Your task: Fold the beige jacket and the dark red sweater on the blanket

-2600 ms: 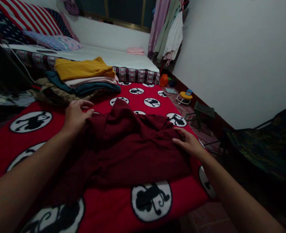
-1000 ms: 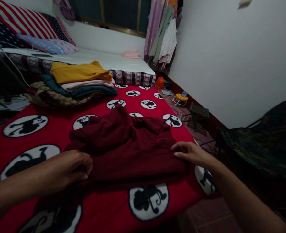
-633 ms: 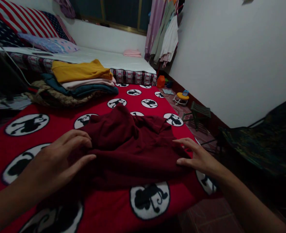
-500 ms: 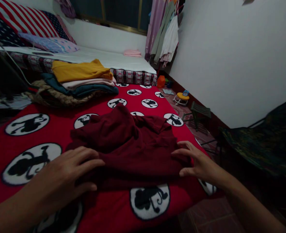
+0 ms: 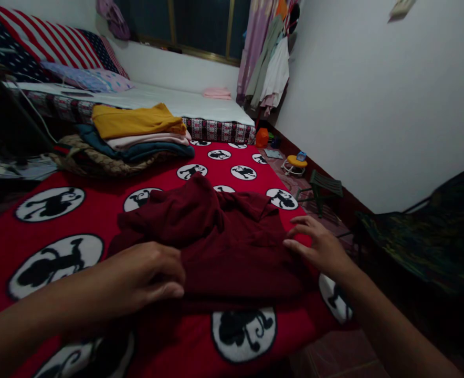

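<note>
Maroon fabric garment [image 5: 232, 257]: lying rumpled near the middle of a red monkey-print blanket [image 5: 188, 349], with long axis seeming to be running side to side between the left hand [image 5: 149, 268] and the right hand [image 5: 322, 244]. Resting nearer than a stack of folded clothes [image 5: 137, 123], and well apart from it. Spreading forward and rightward from the left fingers, leftward from the right ones. Being overlapped in view by the left hand at the near left portion, so judging closer to that one; reaching the right hand only at the right edge. At left, holding fingers curled, knuckles up, impossible to tell if pinching cloth. At right, keeping thumb and bent fingers apart, clasping nothing visible, impossible to tell if brushing fabric.
</note>
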### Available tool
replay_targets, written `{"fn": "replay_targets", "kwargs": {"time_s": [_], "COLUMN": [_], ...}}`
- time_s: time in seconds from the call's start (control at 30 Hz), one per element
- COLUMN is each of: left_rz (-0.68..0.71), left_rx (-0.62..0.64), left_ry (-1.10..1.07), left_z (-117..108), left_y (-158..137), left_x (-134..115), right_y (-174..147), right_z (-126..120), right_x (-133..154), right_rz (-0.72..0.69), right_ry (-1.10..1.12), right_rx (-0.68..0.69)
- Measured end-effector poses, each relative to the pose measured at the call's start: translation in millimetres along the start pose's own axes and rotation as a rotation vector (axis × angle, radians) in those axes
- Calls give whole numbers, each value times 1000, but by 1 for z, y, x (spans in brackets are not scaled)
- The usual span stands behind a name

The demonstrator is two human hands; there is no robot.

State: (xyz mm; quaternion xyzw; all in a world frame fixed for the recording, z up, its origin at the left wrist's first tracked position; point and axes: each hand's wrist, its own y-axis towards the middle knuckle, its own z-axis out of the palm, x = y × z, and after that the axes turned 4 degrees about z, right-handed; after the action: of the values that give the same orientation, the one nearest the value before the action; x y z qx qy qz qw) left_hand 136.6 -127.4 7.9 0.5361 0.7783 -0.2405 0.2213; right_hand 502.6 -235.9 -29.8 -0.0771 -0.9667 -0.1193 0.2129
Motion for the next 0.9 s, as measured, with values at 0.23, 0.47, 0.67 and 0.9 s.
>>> {"fn": "replay_targets", "kwargs": {"time_s": [0.23, 0.47, 0.67, 0.9], "left_rz": [4, -606, -539, -232], "left_rx": [-565, -513, -609, -751], "left_ry": [524, 416, 372, 238], "left_z": [-17, -37, -9, -19], "left_y": [76, 61, 52, 59], "left_x": [48, 145, 128, 128], "right_y": [40, 97, 114, 137], "right_z": [42, 61, 95, 83], "right_x": [-4, -30, 4, 21], "right_rz": [-65, 136, 161, -69], "right_ry": [24, 76, -7, 238], "right_rx": [55, -230, -191, -133]}}
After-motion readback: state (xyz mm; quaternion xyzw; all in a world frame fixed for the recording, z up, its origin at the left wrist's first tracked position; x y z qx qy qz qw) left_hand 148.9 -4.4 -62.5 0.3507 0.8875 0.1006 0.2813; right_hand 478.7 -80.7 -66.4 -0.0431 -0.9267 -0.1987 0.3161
